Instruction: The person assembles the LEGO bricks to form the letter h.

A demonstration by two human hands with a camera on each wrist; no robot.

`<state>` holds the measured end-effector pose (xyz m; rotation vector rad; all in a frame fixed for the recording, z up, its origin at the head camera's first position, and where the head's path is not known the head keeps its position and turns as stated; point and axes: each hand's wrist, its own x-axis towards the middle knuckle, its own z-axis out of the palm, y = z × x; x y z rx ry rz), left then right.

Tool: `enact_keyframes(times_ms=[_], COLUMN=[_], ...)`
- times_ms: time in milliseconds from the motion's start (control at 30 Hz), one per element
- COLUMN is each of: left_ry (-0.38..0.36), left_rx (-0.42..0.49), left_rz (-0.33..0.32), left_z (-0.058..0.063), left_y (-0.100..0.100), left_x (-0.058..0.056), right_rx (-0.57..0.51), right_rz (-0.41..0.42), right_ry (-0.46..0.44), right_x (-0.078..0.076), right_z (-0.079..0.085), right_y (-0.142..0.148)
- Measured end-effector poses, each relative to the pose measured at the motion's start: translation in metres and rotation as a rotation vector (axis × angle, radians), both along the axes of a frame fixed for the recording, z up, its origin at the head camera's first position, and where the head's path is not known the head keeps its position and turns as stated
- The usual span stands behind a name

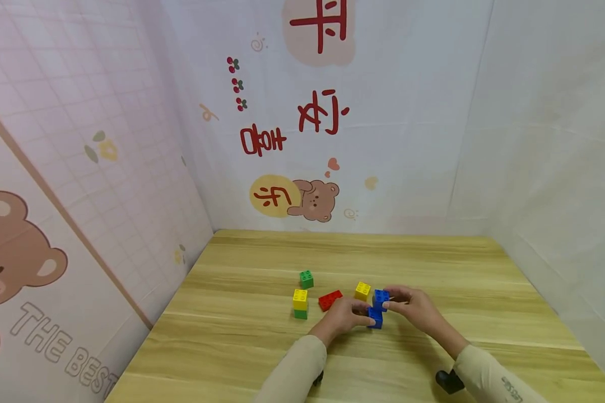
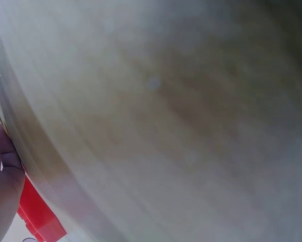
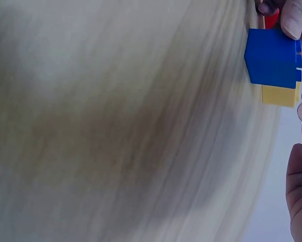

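Observation:
My left hand [image 1: 344, 318] pinches a blue toy brick [image 1: 375, 318] low over the wooden table, thumb on its near side. In the right wrist view that brick [image 3: 272, 58] shows its plain faces, with the left thumb at its upper corner. A second blue brick [image 1: 381, 299] is pinched between thumb and fingers of my right hand [image 1: 417, 308]. It sits higher and a little right of the first, overlapping it in the head view. Just behind stands a yellow brick [image 1: 362, 290]. A longer red brick [image 1: 330, 300] lies beyond the left hand.
Left of the red brick, a yellow brick [image 1: 300, 298] sits stacked on a green one [image 1: 301, 314]. Another green brick [image 1: 306, 279] stands farther back. Printed cloth walls [image 1: 393, 112] enclose the table [image 1: 232, 347] at the back and sides.

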<state>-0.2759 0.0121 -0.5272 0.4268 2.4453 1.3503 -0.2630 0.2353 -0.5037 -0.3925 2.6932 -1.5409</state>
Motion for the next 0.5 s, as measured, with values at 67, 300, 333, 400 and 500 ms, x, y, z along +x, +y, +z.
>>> enact_keyframes(times_ms=[67, 300, 333, 400, 500], left_ry=[0.002, -0.002, -0.003, -0.006, 0.001], left_rx=[-0.006, -0.002, -0.001, 0.001, -0.004], left_rz=[0.001, -0.002, -0.001, 0.0, -0.004], left_z=[-0.0012, -0.0017, -0.0018, -0.0013, -0.0013], left_y=[-0.0005, 0.0005, 0.0007, 0.0002, -0.0003], left_x=[-0.0002, 0.0001, 0.0002, 0.0005, 0.0002], right_rx=[-0.004, -0.009, -0.012, -0.012, -0.002], right_rz=[0.013, 0.024, 0.029, 0.04, 0.056], right_ry=[-0.001, -0.019, -0.021, -0.016, 0.001], right_x=[0.0009, 0.0025, 0.003, 0.0034, 0.0035], right_z=[-0.0005, -0.0032, -0.0032, -0.0034, -0.004], right_y=[-0.0017, -0.0025, -0.0025, -0.0028, -0.0036])
